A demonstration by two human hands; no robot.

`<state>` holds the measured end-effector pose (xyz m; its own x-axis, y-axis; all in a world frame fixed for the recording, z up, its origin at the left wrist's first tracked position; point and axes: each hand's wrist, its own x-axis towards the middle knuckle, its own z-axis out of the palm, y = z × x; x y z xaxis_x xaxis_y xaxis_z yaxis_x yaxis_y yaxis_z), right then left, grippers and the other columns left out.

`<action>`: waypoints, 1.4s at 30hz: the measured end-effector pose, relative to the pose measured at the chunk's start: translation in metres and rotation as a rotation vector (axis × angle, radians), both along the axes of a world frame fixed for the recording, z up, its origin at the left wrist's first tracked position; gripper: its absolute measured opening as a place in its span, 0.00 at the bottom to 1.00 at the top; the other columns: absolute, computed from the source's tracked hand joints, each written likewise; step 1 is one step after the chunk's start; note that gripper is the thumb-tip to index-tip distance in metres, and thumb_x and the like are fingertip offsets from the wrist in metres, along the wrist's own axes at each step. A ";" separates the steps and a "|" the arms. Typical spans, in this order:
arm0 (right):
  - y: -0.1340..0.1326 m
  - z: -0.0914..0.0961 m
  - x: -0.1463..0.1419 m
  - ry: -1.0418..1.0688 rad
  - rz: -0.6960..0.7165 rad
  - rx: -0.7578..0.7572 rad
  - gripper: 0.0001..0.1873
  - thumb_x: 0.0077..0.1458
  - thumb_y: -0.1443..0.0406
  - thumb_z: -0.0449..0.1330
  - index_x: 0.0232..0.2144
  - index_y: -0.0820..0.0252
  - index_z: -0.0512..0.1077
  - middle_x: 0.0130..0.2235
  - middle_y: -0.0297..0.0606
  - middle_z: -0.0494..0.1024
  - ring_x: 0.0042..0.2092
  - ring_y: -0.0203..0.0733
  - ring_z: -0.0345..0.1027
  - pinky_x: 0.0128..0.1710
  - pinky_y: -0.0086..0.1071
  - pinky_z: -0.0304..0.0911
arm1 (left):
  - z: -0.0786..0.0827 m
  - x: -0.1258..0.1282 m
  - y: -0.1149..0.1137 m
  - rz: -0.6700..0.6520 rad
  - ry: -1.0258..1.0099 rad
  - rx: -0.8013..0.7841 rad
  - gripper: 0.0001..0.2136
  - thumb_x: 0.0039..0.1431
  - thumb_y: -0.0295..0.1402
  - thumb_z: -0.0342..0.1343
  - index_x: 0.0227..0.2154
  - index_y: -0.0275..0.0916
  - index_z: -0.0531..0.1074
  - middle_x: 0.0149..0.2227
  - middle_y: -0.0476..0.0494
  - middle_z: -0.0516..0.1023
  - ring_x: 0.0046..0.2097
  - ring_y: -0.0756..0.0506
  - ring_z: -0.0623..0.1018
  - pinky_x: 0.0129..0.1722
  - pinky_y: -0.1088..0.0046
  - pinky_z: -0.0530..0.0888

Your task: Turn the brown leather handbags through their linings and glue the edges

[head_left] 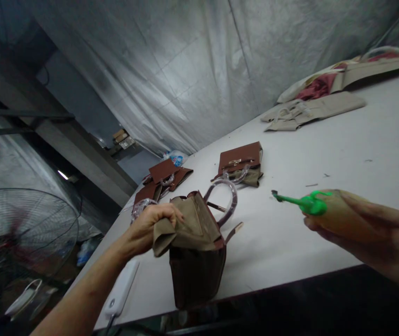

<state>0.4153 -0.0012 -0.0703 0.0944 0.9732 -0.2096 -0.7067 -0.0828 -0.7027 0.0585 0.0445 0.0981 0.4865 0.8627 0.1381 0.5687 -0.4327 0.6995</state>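
A brown handbag (pixel 199 275) stands upright near the table's front edge, its plastic-wrapped handle (pixel 232 200) up. My left hand (pixel 154 224) is closed on the bag's olive-tan fabric lining (pixel 190 224), which is pulled up out of the opening and folded over the side. To the right, apart from the bag, my right hand (pixel 370 224) is wrapped around a yellowish squeeze bottle (pixel 342 212) with a green nozzle. The nozzle points left, towards the bag, and has dark residue on its tip. A strap with a metal end (pixel 234 232) sticks out from the bag's right side.
More brown handbags lie on the white table (pixel 311 163): one bag (pixel 241 161) behind mine, others (pixel 164 175) at the far left. Beige bag pieces (pixel 318 109) lie at the back right. A white power strip (pixel 122 287) rests near the left edge, and a large fan (pixel 21 233) stands beyond.
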 end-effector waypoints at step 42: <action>0.027 0.023 -0.165 0.596 0.513 0.218 0.12 0.58 0.61 0.58 0.40 0.63 0.74 0.33 0.40 0.82 0.30 0.39 0.75 0.30 0.31 0.70 | -0.075 0.035 -0.042 0.555 0.567 0.282 0.14 0.65 0.43 0.40 0.34 0.40 0.65 0.30 0.43 0.73 0.35 0.41 0.73 0.36 0.66 0.64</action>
